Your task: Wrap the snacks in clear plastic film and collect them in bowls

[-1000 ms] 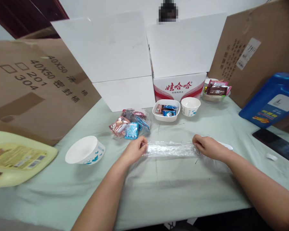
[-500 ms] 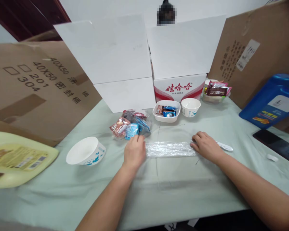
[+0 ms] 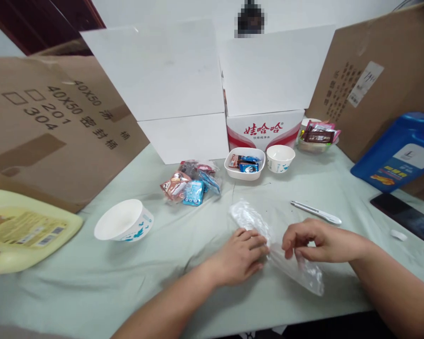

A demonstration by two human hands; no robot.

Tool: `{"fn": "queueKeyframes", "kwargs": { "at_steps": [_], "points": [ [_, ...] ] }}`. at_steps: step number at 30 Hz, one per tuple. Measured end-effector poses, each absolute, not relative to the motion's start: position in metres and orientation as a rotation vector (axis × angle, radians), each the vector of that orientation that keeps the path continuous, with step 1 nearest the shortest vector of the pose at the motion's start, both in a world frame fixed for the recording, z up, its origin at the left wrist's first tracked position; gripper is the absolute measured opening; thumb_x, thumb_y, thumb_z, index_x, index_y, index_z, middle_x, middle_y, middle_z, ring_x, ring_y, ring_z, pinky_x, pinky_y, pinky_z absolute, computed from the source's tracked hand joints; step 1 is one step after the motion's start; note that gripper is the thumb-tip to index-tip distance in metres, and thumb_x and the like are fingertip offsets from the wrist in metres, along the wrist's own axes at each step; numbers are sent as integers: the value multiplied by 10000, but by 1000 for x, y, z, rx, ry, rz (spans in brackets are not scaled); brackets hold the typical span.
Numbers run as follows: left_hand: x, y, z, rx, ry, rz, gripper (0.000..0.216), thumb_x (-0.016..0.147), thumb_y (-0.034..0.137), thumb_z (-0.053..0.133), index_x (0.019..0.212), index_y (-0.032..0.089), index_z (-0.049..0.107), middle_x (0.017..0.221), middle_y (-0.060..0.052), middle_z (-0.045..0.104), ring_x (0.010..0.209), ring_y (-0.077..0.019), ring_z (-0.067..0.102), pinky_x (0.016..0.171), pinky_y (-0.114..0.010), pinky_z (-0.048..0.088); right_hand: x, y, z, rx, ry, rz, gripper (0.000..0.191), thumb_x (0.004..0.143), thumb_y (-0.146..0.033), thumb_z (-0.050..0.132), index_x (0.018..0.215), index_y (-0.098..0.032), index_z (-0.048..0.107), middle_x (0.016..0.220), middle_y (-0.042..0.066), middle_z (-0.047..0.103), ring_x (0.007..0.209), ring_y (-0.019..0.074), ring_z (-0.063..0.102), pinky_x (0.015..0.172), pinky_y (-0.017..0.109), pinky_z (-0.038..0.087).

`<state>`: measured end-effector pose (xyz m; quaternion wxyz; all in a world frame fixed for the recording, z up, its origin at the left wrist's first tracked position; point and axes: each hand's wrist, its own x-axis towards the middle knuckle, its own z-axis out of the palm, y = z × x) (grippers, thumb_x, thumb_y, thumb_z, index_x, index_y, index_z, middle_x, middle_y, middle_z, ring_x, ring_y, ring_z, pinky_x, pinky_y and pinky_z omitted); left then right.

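A rolled-up clear plastic bag (image 3: 254, 221) lies slanted on the pale green tablecloth (image 3: 198, 282), running from the middle towards the front right. My left hand (image 3: 240, 256) lies palm down on its middle, fingers pressed together on the plastic. My right hand (image 3: 313, 242) hovers just right of it, fingers curled and pinching the plastic near its lower end (image 3: 309, 275). A white pen-like tool (image 3: 316, 212) lies on the cloth just beyond my right hand.
A white paper bowl (image 3: 124, 220) stands at the left. Snack packets in a clear bag (image 3: 191, 183) lie behind. A snack-filled white dish (image 3: 244, 163), a small bowl (image 3: 280, 157), cardboard boxes (image 3: 56, 122), a blue jug (image 3: 401, 150), a yellow jug (image 3: 17, 230) and a phone (image 3: 406, 216) surround.
The rolled bag was stretched level between both hands; it has turned slantwise and come nearer. Both hands moved towards me and closer together, uncovering the white tool.
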<state>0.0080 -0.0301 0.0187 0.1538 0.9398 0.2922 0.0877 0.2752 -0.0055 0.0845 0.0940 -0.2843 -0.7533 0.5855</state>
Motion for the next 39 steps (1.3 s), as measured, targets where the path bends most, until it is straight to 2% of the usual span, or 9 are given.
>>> {"fn": "queueKeyframes", "kwargs": {
  "at_steps": [3,5,8,12,18,23,28,32,39],
  "points": [
    [7,-31,21,2635,611,225,456,900,283,547,1349,305,474,1399,2,532,1365,-228,371,1115,-410,267,276,-1,82,-676,-1964,2113,367,866,-457,604,1095,-172,578,963,107,707,722,165,695,622,265,525],
    [7,-30,23,2606,564,199,462,888,254,552,1342,305,482,1390,10,543,1384,-219,349,1133,-398,244,271,6,74,-636,-1719,2163,525,828,-594,598,1120,-160,570,1008,134,693,826,202,696,635,278,533],
    [6,-27,26,2561,561,134,487,867,250,568,1346,282,485,1362,-14,568,1366,-235,378,1145,-413,238,258,20,57,-689,-1375,2114,614,821,-677,540,1158,-165,561,1100,148,666,1020,238,657,789,342,540],
    [3,-23,28,2482,548,123,583,877,345,550,1423,218,392,1445,-93,475,1375,-254,370,1159,-432,231,239,35,34,-826,-1084,2106,493,879,-605,519,1101,-169,579,1148,138,651,1101,229,626,968,398,473],
    [0,-21,29,2365,603,162,633,887,420,536,1452,210,341,1474,-115,431,1380,-244,360,1156,-428,250,222,42,12,-872,-954,2099,438,883,-538,561,1097,-157,583,1130,132,647,1076,208,629,1031,395,433],
    [1,-24,29,2311,693,251,606,860,374,587,1415,231,392,1460,-107,445,1356,-246,395,1132,-423,312,218,38,3,-825,-971,2061,388,843,-477,637,1100,-189,599,1199,114,620,1148,219,587,1073,423,392],
    [3,-26,28,2281,814,446,472,819,252,605,1284,206,530,1374,-119,502,1286,-248,456,1074,-402,393,220,31,14,-747,-1023,2006,446,827,-509,642,1147,-203,588,1279,118,587,1232,236,529,1093,435,355],
    [4,-23,26,2278,777,485,348,834,284,605,1164,174,602,1189,-115,619,1171,-242,534,1033,-386,422,214,32,18,-664,-996,1994,461,807,-519,661,1134,-201,594,1275,117,594,1249,249,515,1101,443,335],
    [2,-19,28,2144,850,477,291,832,262,594,1115,210,640,1159,-71,668,1066,-213,614,953,-354,475,197,35,0,-717,-965,2058,464,771,-510,702,1102,-202,598,1233,114,604,1200,240,543,1093,451,340]
  ]
}}
